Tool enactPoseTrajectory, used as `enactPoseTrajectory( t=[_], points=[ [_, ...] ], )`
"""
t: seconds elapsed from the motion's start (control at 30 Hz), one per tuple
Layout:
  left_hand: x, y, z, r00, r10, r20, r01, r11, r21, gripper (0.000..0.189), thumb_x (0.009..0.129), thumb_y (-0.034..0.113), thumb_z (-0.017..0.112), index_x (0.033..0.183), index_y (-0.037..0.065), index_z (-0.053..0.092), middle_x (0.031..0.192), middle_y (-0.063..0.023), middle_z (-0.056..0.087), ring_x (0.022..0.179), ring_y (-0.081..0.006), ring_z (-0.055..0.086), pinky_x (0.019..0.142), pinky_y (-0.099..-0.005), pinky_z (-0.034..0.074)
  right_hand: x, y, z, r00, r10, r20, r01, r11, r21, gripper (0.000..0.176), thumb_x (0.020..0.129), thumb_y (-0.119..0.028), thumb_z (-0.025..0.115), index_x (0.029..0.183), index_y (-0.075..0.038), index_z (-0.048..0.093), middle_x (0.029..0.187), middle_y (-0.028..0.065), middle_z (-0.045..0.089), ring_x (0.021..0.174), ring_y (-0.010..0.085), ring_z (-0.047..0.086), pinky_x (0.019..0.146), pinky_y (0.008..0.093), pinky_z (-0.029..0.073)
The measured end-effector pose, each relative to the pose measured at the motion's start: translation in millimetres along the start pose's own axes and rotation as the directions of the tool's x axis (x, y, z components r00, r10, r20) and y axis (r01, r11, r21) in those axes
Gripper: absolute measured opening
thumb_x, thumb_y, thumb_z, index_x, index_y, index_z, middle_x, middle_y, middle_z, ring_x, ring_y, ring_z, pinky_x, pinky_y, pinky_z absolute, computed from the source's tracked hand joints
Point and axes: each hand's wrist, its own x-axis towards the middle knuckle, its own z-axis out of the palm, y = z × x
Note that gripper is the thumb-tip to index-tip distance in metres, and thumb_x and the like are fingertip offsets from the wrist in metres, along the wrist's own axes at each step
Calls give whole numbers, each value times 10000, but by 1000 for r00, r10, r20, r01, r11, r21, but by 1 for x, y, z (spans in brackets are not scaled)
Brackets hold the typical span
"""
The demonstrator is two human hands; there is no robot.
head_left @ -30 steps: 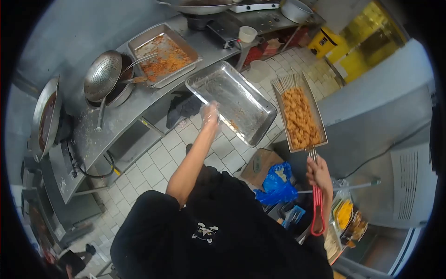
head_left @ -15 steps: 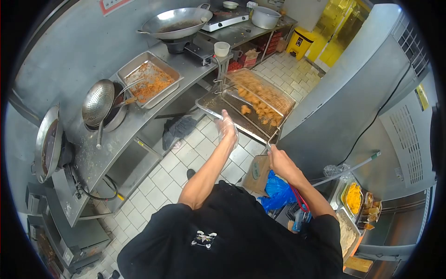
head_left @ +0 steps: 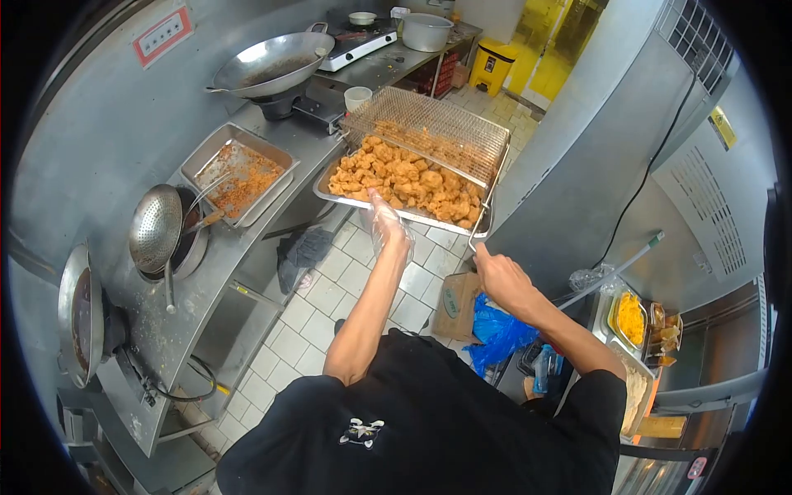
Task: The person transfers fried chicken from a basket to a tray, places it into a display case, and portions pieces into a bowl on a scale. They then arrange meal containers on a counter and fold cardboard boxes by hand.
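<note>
Fried pieces (head_left: pixel 404 177) fill a metal tray (head_left: pixel 330 196) ahead of me. A wire basket (head_left: pixel 445 124) is tipped over the tray's far side, with more fried pieces behind its mesh. My left hand (head_left: pixel 388 227), in a clear plastic glove, is at the tray's near edge, its fingers stretched out beside the pieces. My right hand (head_left: pixel 501 276) is wrapped round the end of the basket's handle at the tray's near right corner.
On the left counter (head_left: pixel 198 305) are a tray of orange crumbs (head_left: pixel 239 177), a perforated ladle (head_left: pixel 155 227) and woks (head_left: pixel 272 66). A curved metal wall (head_left: pixel 569 165) stands at right. A cardboard box (head_left: pixel 456 305) and blue plastic (head_left: pixel 499 330) lie below.
The fried pieces have spilled from the wire basket across the tray. The basket has tipped further toward the far side. My left hand has moved slightly left.
</note>
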Motion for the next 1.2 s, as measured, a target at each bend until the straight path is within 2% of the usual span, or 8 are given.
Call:
enactPoseTrajectory(
  t=[0.03,0.13,0.27,0.4,0.53,0.77,1.0,1.2],
  points=[
    [-7,9,6,999,-44,11,44,999,12,675,1001,521,439,1553,191,234,1611,-87,193,1473,-295,171,1168,-528,191,-1,-2,1,1000,3,-17,-3,1000,-15,171,909,-49,428,1067,18,430,759,291,636,767,475,639,694,559,498],
    [3,20,7,976,-56,209,80,991,-109,688,996,535,439,1550,179,239,1619,-82,157,1472,-289,172,1167,-520,201,3,-13,0,995,35,-90,-39,998,-40,184,909,-47,425,1088,-3,426,747,280,637,758,467,640,686,555,496],
    [2,43,18,963,40,268,-57,997,55,765,976,557,457,1566,153,188,1641,-84,79,1502,-273,60,1194,-494,83,5,-30,11,973,80,-219,-106,988,-111,218,903,-41,430,1121,-42,422,782,242,649,758,434,651,681,532,501],
    [12,69,24,958,-57,280,37,996,76,819,957,601,450,1574,154,148,1646,-79,58,1507,-263,35,1197,-486,44,14,-42,20,936,127,-328,-199,960,-195,237,893,-32,442,1128,-53,428,812,212,655,743,414,655,669,515,508],
    [15,96,22,932,-106,348,70,991,115,732,987,520,462,1560,143,206,1638,-81,106,1498,-258,90,1197,-488,83,15,-63,27,900,206,-383,-299,932,-203,257,885,-28,452,1141,-54,434,817,209,656,744,417,654,675,518,511],
    [6,117,15,899,-296,323,288,955,75,685,1003,489,458,1499,39,318,1510,-104,382,1342,-269,410,1126,-411,326,3,-105,27,841,361,-403,-443,887,-131,273,875,-25,459,1146,-35,431,813,222,661,762,435,654,673,528,503],
    [13,108,-9,799,-388,458,335,922,196,766,987,569,433,1537,68,251,1550,-81,312,1363,-246,384,1132,-385,319,-13,-134,30,741,477,-473,-532,847,21,215,851,-25,528,1032,-25,412,743,246,638,730,463,625,634,556,476],
    [27,90,-26,648,-531,546,561,818,130,705,986,526,469,1490,52,331,1499,-110,384,1308,-278,449,1096,-422,379,-34,-163,25,602,628,-494,-633,752,185,131,961,-130,511,992,-36,426,692,255,599,695,467,594,608,556,449]
  ],
)
